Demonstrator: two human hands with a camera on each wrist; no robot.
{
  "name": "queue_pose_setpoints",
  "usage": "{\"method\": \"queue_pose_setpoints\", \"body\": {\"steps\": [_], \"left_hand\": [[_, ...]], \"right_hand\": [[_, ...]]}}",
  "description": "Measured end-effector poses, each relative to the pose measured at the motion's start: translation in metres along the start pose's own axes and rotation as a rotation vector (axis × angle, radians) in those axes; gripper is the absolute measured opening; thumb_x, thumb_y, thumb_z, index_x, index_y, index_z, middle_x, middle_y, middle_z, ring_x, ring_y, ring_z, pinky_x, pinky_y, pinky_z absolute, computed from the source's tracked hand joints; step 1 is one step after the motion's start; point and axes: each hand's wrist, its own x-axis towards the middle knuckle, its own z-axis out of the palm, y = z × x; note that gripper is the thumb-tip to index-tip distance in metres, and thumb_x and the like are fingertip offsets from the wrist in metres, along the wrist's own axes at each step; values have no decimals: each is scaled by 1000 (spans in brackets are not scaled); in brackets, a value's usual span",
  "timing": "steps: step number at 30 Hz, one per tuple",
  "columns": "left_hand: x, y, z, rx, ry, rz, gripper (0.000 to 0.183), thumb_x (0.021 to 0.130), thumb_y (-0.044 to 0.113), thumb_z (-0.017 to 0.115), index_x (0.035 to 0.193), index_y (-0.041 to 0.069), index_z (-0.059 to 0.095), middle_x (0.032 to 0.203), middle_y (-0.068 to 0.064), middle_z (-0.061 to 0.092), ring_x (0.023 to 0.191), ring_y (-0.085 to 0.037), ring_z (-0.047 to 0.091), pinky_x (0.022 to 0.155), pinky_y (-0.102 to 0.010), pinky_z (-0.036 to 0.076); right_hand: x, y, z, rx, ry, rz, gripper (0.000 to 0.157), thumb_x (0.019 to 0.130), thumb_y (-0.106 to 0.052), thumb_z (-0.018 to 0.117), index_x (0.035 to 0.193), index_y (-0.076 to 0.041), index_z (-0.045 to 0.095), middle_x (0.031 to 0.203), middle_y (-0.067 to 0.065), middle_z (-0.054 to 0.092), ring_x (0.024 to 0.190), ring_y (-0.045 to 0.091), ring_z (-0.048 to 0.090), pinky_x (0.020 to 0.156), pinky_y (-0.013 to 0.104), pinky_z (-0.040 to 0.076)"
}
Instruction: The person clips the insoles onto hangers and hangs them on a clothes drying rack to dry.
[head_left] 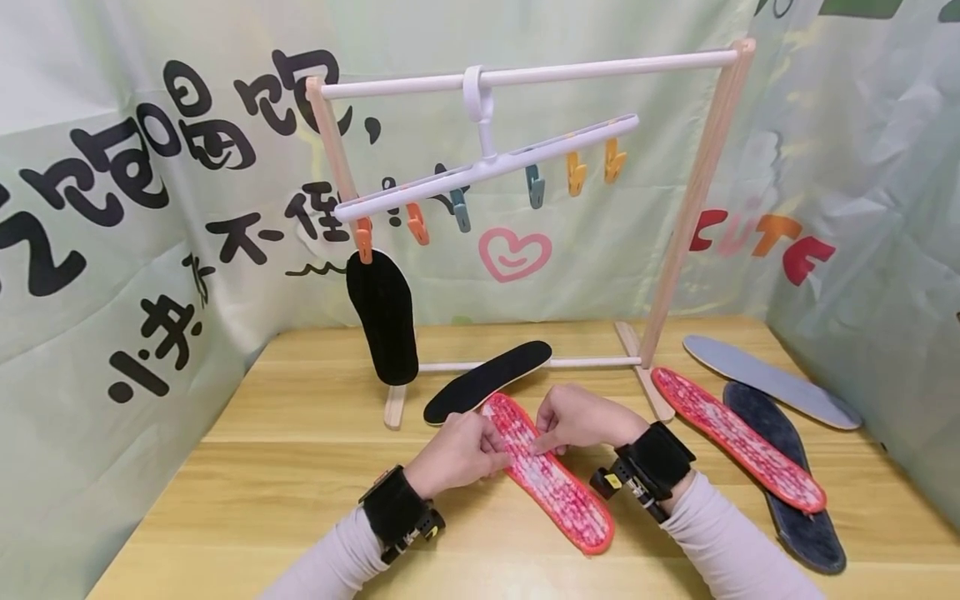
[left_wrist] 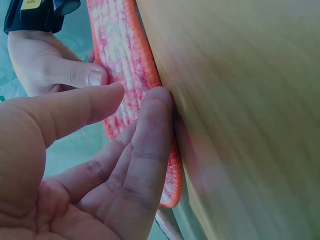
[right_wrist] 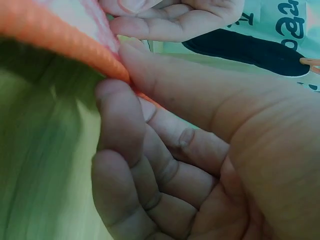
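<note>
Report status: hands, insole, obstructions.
Left hand and right hand both pinch the pink knitted orange-rimmed insole, flat on the wooden table. Nothing blocking.

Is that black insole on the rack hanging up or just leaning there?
Hanging: an orange clip grips the black insole by its top end.

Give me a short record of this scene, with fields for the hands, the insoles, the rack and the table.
left hand: pinches pink insole edge
right hand: pinches the same insole's other edge
hung: black insole on orange clip
rack: wooden, with clip hanger
table: four more insoles lying flat
</note>
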Motion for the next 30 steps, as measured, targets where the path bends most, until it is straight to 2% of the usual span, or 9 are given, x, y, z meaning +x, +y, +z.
{"method": "queue_pose_setpoints", "body": {"steps": [8, 14, 23, 30], "left_hand": [[0, 0, -2, 13, 3, -9, 17, 81, 20, 78, 69, 18, 65, 57, 9, 60, 46, -4, 54, 40, -18, 44], [-1, 1, -2, -8, -7, -23, 16, 81, 19, 77, 70, 17, 66, 58, 8, 61, 46, -5, 55, 40, -18, 43], [-2, 2, -3, -16, -8, -19, 16, 82, 19, 77, 69, 16, 68, 58, 6, 62, 46, -6, 55, 40, -19, 45], [-1, 1, -4, -6, -7, -3, 17, 82, 21, 77, 69, 17, 68, 56, 9, 60, 45, -5, 54, 39, -19, 44]], "right_hand": [[-1, -3, -4, 64, -45, 17, 25, 81, -27, 78, 64, -14, 65, 50, -5, 60, 45, 13, 59, 42, 18, 32], [-4, -6, -5, 103, -64, 28, 23, 82, -22, 77, 65, -12, 64, 52, -4, 62, 51, 23, 64, 43, 18, 37], [-9, -8, -8, 111, -84, -1, 22, 83, -20, 76, 66, -11, 65, 54, -4, 63, 50, 18, 64, 44, 19, 41], [-10, -10, -10, 117, -85, -16, 22, 83, -19, 76, 66, -11, 65, 54, -3, 63, 49, 17, 62, 43, 19, 40]]}}
